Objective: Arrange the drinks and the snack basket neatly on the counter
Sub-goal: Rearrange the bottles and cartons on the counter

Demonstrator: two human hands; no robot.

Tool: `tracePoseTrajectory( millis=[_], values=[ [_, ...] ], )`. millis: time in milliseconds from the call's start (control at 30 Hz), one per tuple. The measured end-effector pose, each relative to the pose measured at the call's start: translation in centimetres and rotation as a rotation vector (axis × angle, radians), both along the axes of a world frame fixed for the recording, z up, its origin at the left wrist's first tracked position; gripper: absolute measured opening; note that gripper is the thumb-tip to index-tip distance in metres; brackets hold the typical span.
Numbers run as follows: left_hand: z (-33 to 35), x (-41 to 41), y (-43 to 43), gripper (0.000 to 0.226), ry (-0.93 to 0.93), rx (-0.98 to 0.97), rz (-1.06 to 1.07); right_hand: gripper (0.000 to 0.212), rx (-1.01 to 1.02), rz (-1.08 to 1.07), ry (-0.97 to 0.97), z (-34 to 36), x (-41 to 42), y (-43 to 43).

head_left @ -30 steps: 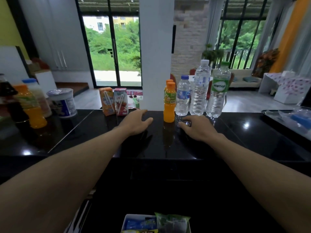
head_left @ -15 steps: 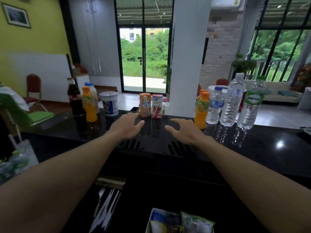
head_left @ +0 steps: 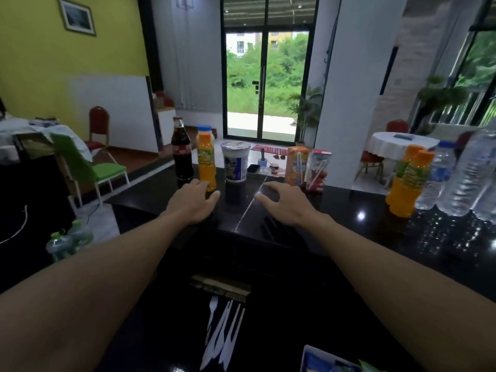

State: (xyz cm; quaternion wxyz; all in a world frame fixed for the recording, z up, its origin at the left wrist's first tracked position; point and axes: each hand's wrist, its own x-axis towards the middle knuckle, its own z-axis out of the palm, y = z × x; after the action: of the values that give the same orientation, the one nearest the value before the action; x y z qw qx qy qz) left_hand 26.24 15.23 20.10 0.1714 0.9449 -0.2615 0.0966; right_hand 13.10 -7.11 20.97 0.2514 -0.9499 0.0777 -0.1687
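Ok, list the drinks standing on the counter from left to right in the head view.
Cola bottle → orange juice bottle → white sealed cup → orange carton → red carton → pair of orange bottles → small water bottle → large water bottle.

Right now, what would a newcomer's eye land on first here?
The left hand and right hand reach open over the glossy black counter, front and centre. Beyond the left hand stand a cola bottle, an orange juice bottle and a white tub. At far right, orange bottles and clear water bottles crowd together.
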Motion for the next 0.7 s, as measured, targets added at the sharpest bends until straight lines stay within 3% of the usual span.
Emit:
tracePoseTrajectory(
  millis=[200, 533, 700],
  values=[
    [-1.0, 4.8, 3.0, 0.054, 0.009, 0.007, 0.096, 0.059, 0.011, 0.044, -0.027, -0.4, 5.5, 3.9],
    [-4.0, 9.7, 3.9, 0.054, 0.082, -0.07, 0.059, 0.073, 0.215, 0.057, -0.055, -1.4, 12.9, 6.7],
    [-4.0, 9.8, 3.5, 0.058, 0.024, 0.077, 0.031, 0.07, 0.311, 0.043, -0.051, -1.9, 15.3, 7.6]
  ],
)
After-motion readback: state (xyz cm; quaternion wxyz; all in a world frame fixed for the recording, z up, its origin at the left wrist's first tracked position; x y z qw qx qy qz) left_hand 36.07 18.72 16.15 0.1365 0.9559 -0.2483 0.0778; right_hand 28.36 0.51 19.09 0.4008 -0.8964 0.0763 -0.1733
